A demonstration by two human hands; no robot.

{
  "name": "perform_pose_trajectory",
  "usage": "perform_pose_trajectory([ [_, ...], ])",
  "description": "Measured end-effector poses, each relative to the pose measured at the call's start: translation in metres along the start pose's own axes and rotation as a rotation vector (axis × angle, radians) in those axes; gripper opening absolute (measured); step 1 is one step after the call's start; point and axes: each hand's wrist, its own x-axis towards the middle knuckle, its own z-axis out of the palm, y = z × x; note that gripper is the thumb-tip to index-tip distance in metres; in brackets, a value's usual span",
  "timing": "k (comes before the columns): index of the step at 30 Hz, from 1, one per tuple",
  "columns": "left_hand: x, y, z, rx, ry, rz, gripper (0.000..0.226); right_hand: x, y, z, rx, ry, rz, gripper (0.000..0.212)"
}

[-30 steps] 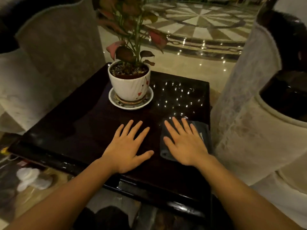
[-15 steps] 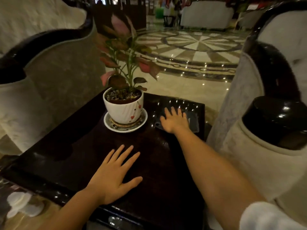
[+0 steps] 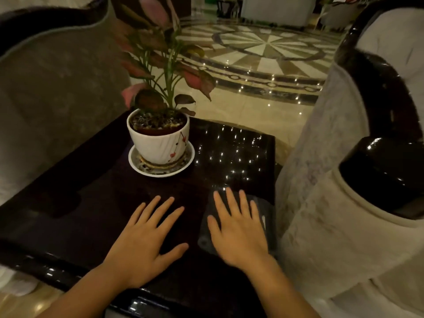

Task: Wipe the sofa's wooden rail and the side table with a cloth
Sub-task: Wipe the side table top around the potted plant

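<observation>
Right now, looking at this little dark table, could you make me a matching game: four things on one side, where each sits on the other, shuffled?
Things:
1. cloth
2. left hand
3. plant pot
4. saucer

Places:
A. flat on the bare side table top, fingers spread
B. under the plant pot, far left part of the table
C. pressed under the right hand, near the table's right edge
D. standing upright in the saucer

Pairs: 1-C, 2-A, 3-D, 4-B
</observation>
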Motion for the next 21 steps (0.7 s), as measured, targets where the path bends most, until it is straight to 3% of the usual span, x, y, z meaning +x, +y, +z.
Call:
perform_pose_trajectory([
  [6, -0.001, -0.001, 0.001, -0.048, 0.009, -0.018, 0.077, 0.193, 0.0, -0.018, 0.018, -0.053, 0.178, 0.067],
  [9, 0.002, -0.001, -0.003, -0.05, -0.003, -0.013, 0.076, 0.226, 0.003, -0.026, -0.001, -0.083, 0.186, 0.065],
  [13, 0.001, 0.003, -0.008, -0.098, -0.013, -0.04, 0.075, 0.194, -0.001, -0.025, -0.001, -0.101, 0.119, 0.065],
  [21, -0.001, 0.003, -0.007, -0.097, 0.008, -0.026, 0.079, 0.007, -0.002, 0.006, -0.012, -0.013, -0.098, 0.066],
])
